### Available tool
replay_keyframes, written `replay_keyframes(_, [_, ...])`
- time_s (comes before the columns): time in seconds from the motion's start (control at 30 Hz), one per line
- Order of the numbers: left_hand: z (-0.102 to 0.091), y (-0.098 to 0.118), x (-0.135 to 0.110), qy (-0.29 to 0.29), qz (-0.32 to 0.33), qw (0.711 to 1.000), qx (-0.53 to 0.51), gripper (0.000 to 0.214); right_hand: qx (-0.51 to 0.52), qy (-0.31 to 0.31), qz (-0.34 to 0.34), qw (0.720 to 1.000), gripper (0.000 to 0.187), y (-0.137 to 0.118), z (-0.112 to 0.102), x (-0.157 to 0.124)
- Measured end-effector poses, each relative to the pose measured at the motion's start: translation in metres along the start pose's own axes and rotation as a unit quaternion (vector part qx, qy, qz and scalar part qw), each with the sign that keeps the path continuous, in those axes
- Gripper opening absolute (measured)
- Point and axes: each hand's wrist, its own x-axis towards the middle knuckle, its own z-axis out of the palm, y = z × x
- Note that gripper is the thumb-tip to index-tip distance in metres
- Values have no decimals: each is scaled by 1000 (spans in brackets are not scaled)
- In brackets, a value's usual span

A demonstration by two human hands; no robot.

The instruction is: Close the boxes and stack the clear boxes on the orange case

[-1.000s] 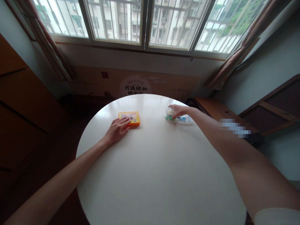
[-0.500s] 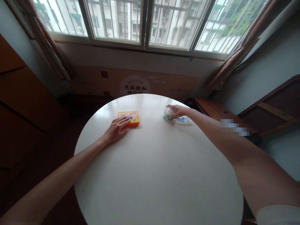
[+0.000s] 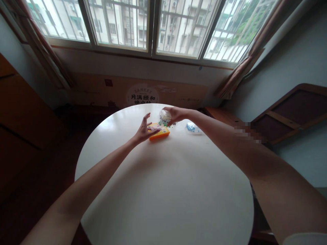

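Observation:
My left hand is raised with thumb and fingers spread, just over the left end of a flat orange box. The box has a printed yellow label on top and lies on the white round table. Behind and above the box, my right hand grips a clear rounded package with something white inside and green print low on it. Its exact kind is not clear. To the right, below my right wrist, lies a flat blue-and-white packet.
Beyond the table stands a tan printed panel under a barred window. Curtains hang at both sides. A wooden piece of furniture is at the right, and an orange-brown cabinet at the left.
My right hand has lifted the clear package and carried it left, away from the blue-and-white packet. The orange box has shifted right, and my left hand has come off its top and spread open.

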Motion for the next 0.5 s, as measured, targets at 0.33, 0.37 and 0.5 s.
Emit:
replay_keyframes(0.33, [22,29,28,-24,-19,975,-221,74,36,-11,-42,998,89,-13,19,1])
replay_keyframes(0.37, [25,28,28,-17,-15,974,-225,72,44,-7,-36,998,90,-12,20,-1])
replay_keyframes(0.5, [32,23,27,7,-22,974,-227,62,77,21,-6,997,107,-7,26,-8])
